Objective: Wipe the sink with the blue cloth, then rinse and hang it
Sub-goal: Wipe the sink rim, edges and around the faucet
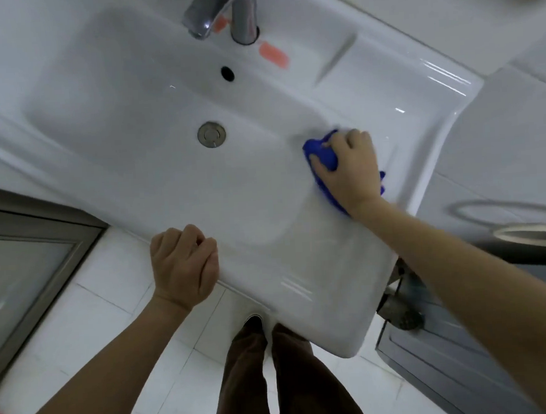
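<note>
A white ceramic sink (124, 97) fills the upper middle of the head view, with a round metal drain (211, 134) and a dark overflow hole (227, 73). My right hand (351, 170) presses a bunched blue cloth (321, 154) against the right inner slope of the basin. Most of the cloth is hidden under the palm; a bit of blue shows at the wrist. My left hand (184, 266) is curled into a loose fist and rests on the sink's front rim, holding nothing.
A chrome faucet (221, 11) stands at the back of the sink, with an orange-pink object (273, 54) beside its base. A grey metal-framed door (29, 263) is at lower left. A metal ring or bar (522, 220) juts in at the right. My legs stand on white floor tiles.
</note>
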Motion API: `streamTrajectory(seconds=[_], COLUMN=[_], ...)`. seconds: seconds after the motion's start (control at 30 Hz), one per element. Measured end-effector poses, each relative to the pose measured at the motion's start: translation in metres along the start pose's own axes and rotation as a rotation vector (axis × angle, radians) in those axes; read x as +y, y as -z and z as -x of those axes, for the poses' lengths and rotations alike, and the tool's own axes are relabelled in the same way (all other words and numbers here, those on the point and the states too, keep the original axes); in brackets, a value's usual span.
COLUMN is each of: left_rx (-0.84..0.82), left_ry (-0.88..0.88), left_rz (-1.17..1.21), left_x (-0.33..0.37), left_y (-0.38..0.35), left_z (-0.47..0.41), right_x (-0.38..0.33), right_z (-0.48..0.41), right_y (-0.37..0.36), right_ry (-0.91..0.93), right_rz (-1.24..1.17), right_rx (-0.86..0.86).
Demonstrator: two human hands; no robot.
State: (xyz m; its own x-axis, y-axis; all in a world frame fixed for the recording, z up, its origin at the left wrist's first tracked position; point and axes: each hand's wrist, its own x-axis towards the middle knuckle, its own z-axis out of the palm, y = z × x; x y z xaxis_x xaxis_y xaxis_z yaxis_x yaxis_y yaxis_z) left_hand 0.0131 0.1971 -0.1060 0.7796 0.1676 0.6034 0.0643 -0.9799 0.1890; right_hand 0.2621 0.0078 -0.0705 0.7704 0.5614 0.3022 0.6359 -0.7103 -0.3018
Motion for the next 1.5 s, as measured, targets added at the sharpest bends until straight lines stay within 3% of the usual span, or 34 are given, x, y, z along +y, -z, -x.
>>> streamTrajectory(seconds=[0.07,0.17,0.23,0.3,0.4,0.57,0.7,0.77,0.87,0.93,0.97,1.1,1.2,1.27,1.4,1.43,1.5], left_rx=[0.022,0.024,0.002,-0.024,-0.042,-0.014,0.002,-0.008,-0.022,-0.016,-0.013,0.004,-0.005,-0.013,-0.031,-0.024,-0.003], left_ry=[0.001,0.014,0.010,0.010,0.016,0.019,0.018,0.021,0.025,0.017,0.017,0.019,0.028,0.030,0.026,0.026,0.022], left_rz=[-0.003,-0.012,-0.021,-0.020,-0.032,-0.038,-0.022,-0.021,-0.029,-0.035,-0.036,-0.030,-0.022,-0.025,-0.016,-0.023,-0.028], left_x=[-0.001,0.001,0.001,0.001,0.001,-0.001,0.000,0.001,0.002,0.001,0.001,0.001,0.000,0.001,0.001,0.001,0.001], left_y=[-0.001,0.000,0.001,0.004,0.003,0.000,0.000,0.001,0.003,0.002,0.001,-0.001,0.000,0.001,0.003,0.003,0.001], left_z=[-0.001,-0.002,-0.002,-0.003,0.000,0.001,-0.001,-0.002,-0.001,-0.001,-0.002,0.000,-0.001,-0.002,-0.002,-0.002,-0.002], right_x=[0.033,0.017,-0.023,-0.060,-0.060,0.028,0.032,-0.009,-0.073,-0.066,-0.050,0.035,0.035,-0.010,-0.077,-0.068,-0.031], right_z=[-0.044,-0.025,0.027,0.088,0.097,-0.032,-0.035,0.017,0.113,0.112,0.091,-0.030,-0.036,0.014,0.123,0.113,0.067], right_y=[0.001,0.005,0.012,0.020,0.019,0.005,0.009,0.013,0.026,0.025,0.019,0.008,0.007,0.008,0.023,0.023,0.012], right_ry=[-0.156,-0.213,-0.121,0.079,0.249,-0.099,-0.204,-0.114,0.150,0.272,0.271,-0.125,-0.244,-0.173,0.209,0.249,0.186], right_rz=[0.069,0.052,-0.077,-0.182,-0.224,-0.045,-0.016,-0.124,-0.270,-0.299,-0.260,-0.025,-0.015,-0.105,-0.291,-0.300,-0.208], right_rx=[0.026,0.020,-0.026,-0.188,-0.284,0.004,-0.004,-0.057,-0.294,-0.361,-0.316,-0.009,0.019,-0.046,-0.326,-0.349,-0.224])
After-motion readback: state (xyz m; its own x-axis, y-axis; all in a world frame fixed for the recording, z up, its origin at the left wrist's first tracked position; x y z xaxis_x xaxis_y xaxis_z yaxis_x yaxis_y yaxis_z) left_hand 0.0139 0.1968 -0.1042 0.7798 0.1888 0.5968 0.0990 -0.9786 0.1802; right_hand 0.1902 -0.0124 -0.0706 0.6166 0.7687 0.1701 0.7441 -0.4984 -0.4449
